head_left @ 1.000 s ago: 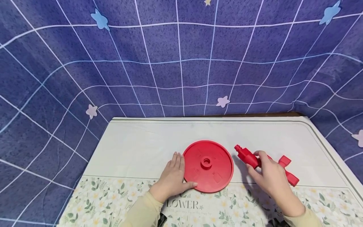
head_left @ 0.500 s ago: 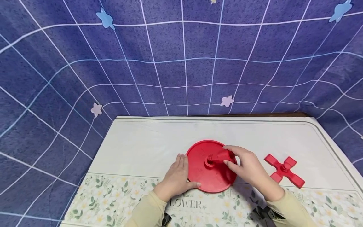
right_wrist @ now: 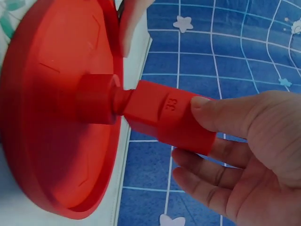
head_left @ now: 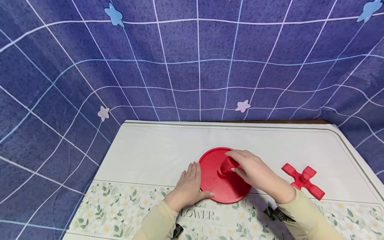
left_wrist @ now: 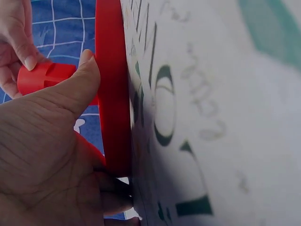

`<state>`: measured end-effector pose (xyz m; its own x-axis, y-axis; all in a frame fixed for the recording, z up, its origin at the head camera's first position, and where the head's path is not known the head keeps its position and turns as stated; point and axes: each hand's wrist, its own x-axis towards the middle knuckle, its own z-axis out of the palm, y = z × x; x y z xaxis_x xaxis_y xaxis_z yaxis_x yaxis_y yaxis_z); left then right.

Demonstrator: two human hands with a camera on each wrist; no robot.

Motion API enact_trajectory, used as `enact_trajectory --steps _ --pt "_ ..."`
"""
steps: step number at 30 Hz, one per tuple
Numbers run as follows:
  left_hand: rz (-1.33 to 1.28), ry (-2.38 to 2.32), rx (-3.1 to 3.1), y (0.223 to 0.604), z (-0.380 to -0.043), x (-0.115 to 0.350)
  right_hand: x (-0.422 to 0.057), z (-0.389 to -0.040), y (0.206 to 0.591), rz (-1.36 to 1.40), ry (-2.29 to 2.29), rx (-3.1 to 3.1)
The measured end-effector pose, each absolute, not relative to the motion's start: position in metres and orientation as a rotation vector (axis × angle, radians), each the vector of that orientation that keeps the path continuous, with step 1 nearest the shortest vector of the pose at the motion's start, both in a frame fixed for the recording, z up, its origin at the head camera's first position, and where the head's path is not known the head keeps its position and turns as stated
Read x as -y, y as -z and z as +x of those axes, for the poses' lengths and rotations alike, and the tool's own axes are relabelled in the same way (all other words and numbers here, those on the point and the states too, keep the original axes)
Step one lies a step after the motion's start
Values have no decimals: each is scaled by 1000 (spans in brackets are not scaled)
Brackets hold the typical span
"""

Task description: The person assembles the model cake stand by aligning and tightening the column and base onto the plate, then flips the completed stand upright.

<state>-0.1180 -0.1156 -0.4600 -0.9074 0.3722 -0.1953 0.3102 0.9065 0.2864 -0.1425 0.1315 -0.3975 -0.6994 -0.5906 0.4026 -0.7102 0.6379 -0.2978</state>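
Basically, a shallow, plate-like disc [head_left: 210, 180] of smooth red plastic lies flat on the bench [head_left: 168, 150], with a low rim round its edge and a short round collar [right_wrist: 96, 99] rising from the middle. At the mouth of that collar sits the ridged, narrower neck [right_wrist: 123, 101] of a red connector piece [right_wrist: 155, 113]; how deep it reaches inside cannot be told. Seen from the head, the piece leans off upright, its thick end tipped toward 2 o'clock. Its body is faceted next to the neck, rounder at the far end, and marked with the figures 33. From 3 o'clock, the right hand [head_left: 256, 170] reaches over the disc, its grip pinching the thick end between thumb and fingers. At 9 o'clock the left hand [head_left: 187, 188] rests against the disc, fingers straight and side by side, while its thumb is held apart and lies on the rim near 7 o'clock. Well apart, to the disc's 3 o'clock, is a red cross-shaped part [head_left: 303, 178] with flat, paddle-ended arms and a stubby knob at its centre; one arm is partly hidden by a sleeve. The bench cover is smooth and white, with a floral band [head_left: 132, 206] on its 6 o'clock side. Toward 12 o'clock hangs dark blue cloth [head_left: 180, 43], patterned with wavy grid lines and stars.
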Motion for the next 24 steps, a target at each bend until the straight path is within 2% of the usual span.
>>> enact_trajectory --steps 9,24 --pt "519 -360 -2827 459 -119 114 -124 -148 396 1056 -634 2609" --pt "508 -383 -2818 461 -117 115 -114 -155 415 735 -663 2622"
